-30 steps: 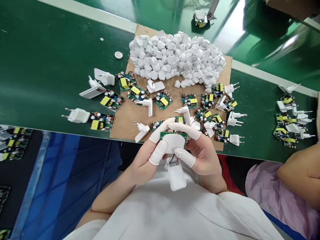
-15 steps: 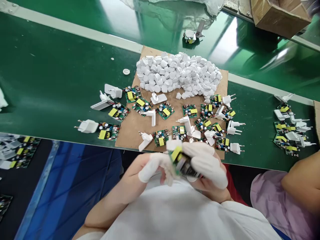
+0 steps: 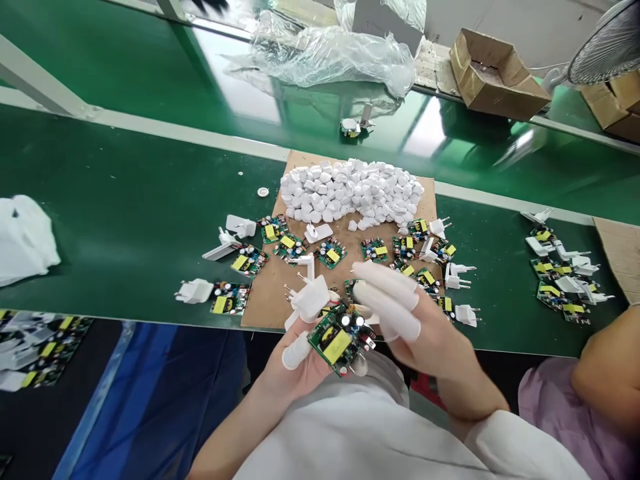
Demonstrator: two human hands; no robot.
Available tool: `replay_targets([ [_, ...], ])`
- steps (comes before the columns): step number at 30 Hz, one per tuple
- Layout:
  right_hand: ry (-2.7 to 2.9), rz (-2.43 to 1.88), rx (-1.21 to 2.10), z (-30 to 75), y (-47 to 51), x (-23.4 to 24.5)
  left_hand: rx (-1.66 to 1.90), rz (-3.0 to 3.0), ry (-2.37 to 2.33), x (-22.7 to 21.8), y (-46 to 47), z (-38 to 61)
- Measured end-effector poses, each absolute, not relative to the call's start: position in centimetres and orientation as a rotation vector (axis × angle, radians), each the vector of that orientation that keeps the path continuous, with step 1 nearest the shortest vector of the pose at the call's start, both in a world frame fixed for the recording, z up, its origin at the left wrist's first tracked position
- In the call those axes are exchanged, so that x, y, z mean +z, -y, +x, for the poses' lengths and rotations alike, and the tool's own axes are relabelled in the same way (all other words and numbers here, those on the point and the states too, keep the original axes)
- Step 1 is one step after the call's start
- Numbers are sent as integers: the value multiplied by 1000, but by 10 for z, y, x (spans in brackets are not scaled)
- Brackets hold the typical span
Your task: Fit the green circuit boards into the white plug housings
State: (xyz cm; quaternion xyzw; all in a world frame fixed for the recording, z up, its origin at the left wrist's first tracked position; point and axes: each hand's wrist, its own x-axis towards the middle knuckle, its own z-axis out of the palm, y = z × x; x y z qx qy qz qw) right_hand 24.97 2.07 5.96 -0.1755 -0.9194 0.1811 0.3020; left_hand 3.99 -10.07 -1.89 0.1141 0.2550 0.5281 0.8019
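My left hand [image 3: 294, 372], with white finger cots, is closed under a green circuit board [image 3: 336, 347] that carries a yellow transformer and several capacitors. A white two-pin plug housing [image 3: 312, 297] sits at the board's upper left, its pins pointing up and left. To the right, my right hand [image 3: 425, 320] has its white-covered fingers stretched out over the board's upper right side. Nothing is visibly gripped in it, though its thumb is partly hidden. Beyond the hands, more boards [image 3: 331, 253] with white plugs lie in loose rows on a cardboard sheet [image 3: 265, 310].
A heap of small white pieces [image 3: 353, 190] covers the cardboard's far part. More boards with plugs [image 3: 555, 267] lie at the right, near another person's arm [image 3: 607, 360]. A white bag [image 3: 25, 240] is at the left. A carton [image 3: 495, 77] and a fan [image 3: 607, 43] stand behind.
The view has tilted up and shows more of the far side. The board has turned its component side upward in my left hand, and my right hand has spread its fingers away from it.
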Motion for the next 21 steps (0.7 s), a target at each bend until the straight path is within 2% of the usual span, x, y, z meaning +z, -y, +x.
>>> replay_targets([
  [8, 3121, -1097, 149, 205, -115, 55, 1254, 283, -600, -4, 87, 36],
  [14, 3261, -1125, -60, 168, -135, 42, 1337, 249, -681, -3, 93, 33],
  [17, 3072, -1173, 71, 179, -131, 46, 1399, 275, -756, -6, 95, 30],
  [21, 2444, -890, 686, 208, -89, 69, 1492, 331, -854, -8, 86, 34],
])
